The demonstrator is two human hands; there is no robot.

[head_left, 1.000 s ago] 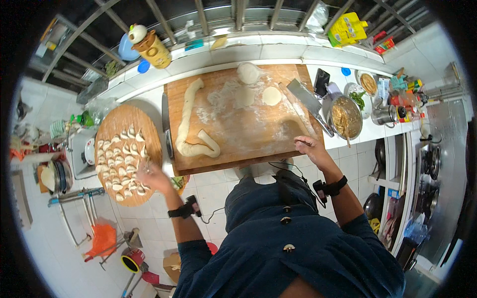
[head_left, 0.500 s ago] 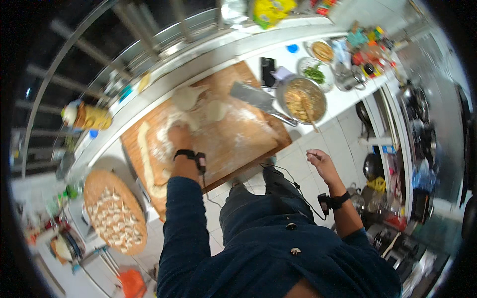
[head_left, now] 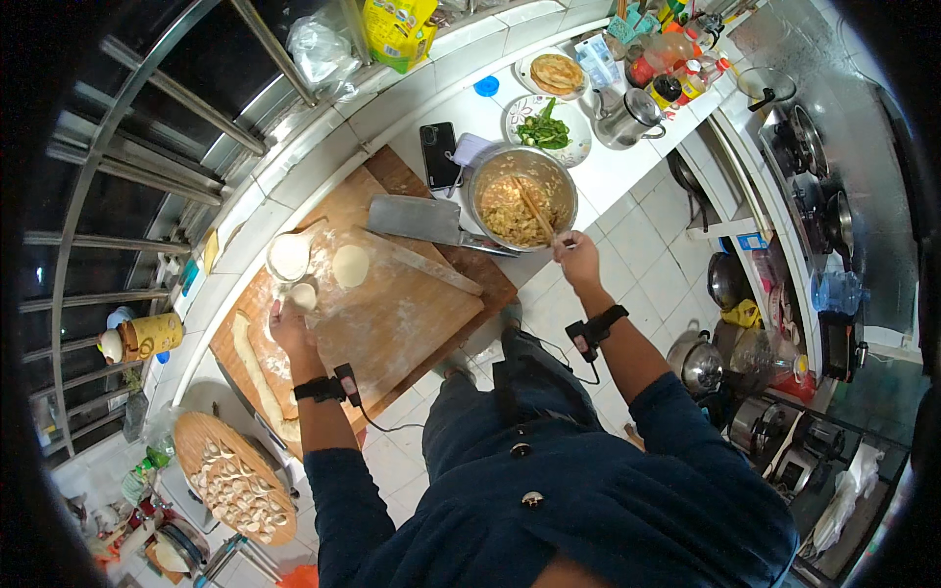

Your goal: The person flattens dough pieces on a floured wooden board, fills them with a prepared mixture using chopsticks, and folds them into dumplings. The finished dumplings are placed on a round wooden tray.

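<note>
My left hand is closed at the fingertips on a small round dough wrapper, above the left part of a floured wooden board. Beside it are a white bowl of flour, another flat dough round and a long dough roll. My right hand pinches the ends of wooden chopsticks. Their tips reach into a chopped filling in a metal pot at the board's far right.
A cleaver lies across the board's far edge, close to a black phone. Beyond the pot stand a plate of green peppers, a plate of flatbreads and a metal jug. Many dumplings rest on a round board at left.
My left hand has come up off the floured board with a dough wrapper. My right hand has moved from open air to the pot and taken hold of the chopsticks. The view has shifted.
</note>
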